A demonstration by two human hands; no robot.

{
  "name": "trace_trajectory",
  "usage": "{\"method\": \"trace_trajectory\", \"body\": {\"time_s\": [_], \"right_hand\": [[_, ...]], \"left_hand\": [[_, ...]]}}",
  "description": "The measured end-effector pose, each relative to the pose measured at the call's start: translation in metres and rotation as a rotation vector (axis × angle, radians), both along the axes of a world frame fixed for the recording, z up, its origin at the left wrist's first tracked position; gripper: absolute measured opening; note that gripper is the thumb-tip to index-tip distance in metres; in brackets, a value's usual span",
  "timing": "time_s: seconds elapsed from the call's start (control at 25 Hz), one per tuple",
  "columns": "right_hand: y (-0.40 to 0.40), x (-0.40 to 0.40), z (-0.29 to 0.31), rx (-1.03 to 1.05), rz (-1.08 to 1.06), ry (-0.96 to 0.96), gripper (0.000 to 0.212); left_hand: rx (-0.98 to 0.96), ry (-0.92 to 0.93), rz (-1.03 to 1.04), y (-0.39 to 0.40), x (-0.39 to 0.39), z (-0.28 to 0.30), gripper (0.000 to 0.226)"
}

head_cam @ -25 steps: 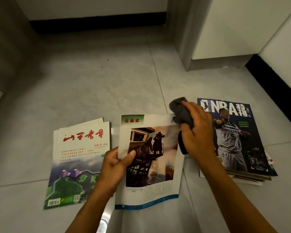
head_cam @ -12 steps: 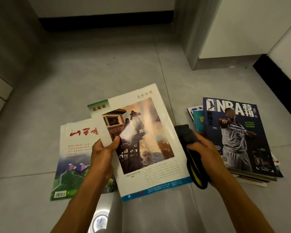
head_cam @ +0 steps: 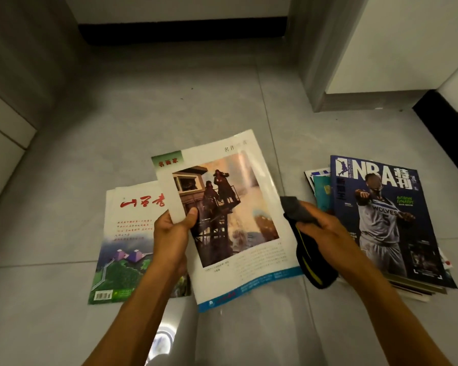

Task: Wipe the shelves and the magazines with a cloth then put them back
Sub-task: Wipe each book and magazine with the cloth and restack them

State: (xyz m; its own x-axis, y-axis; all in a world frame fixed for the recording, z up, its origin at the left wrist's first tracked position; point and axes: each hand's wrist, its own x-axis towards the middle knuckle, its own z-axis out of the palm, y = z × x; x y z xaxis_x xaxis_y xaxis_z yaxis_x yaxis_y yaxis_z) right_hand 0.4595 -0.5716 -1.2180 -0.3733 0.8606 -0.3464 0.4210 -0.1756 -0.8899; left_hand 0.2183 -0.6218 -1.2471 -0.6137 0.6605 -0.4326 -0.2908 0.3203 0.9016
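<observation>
The left hand [head_cam: 171, 233] pinches the left edge of a white magazine with a big painting of a wooden tower on its cover [head_cam: 230, 220], thumb on top, and holds it tilted above the grey tiled floor [head_cam: 169, 101]. Its lower left part covers some of a white and green magazine with red writing [head_cam: 124, 241], which lies flat on the floor. The right hand [head_cam: 325, 231] is curled round a dark grey cloth with yellow stripes [head_cam: 306, 247], just beside the held magazine's right edge. To the right, a dark blue NBA magazine with a basketball player [head_cam: 386, 220] tops a small pile of magazines on the floor.
</observation>
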Motion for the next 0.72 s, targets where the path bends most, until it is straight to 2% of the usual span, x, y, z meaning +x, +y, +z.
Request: {"method": "trace_trajectory", "body": {"time_s": [0.12, 0.2, 0.28, 0.4, 0.44, 0.52, 0.6, 0.72], "right_hand": [[0.012, -0.005, -0.006, 0.072, -0.118, 0.03, 0.032], [0.03, -0.01, -0.004, 0.159, -0.176, 0.04, 0.037], [0.036, -0.01, -0.002, 0.219, -0.106, 0.039, 0.042], [0.013, -0.002, -0.008, 0.191, -0.044, 0.043, 0.044], [0.001, -0.001, -0.013, 0.123, -0.117, 0.116, 0.045], [-0.019, -0.007, -0.028, -0.056, -0.431, 0.301, 0.043], [-0.027, -0.028, -0.038, -0.155, -0.621, 0.364, 0.041], [-0.046, -0.072, -0.032, -0.148, -0.518, 0.437, 0.034]], "left_hand": [[-0.025, 0.011, -0.172, -0.003, 0.001, -0.004, 0.011], [-0.015, -0.013, -0.183, -0.004, 0.011, -0.005, 0.012], [0.01, -0.09, -0.052, -0.001, 0.014, -0.008, 0.012], [0.06, -0.358, 0.241, 0.009, -0.006, -0.019, 0.022], [0.076, -0.438, 0.317, 0.01, -0.016, -0.022, 0.027], [0.117, -0.567, 0.403, 0.01, -0.028, -0.029, 0.022], [0.115, -0.634, 0.421, 0.007, -0.021, -0.032, 0.014], [0.096, -0.663, 0.416, 0.004, -0.002, -0.04, 0.021]]}}
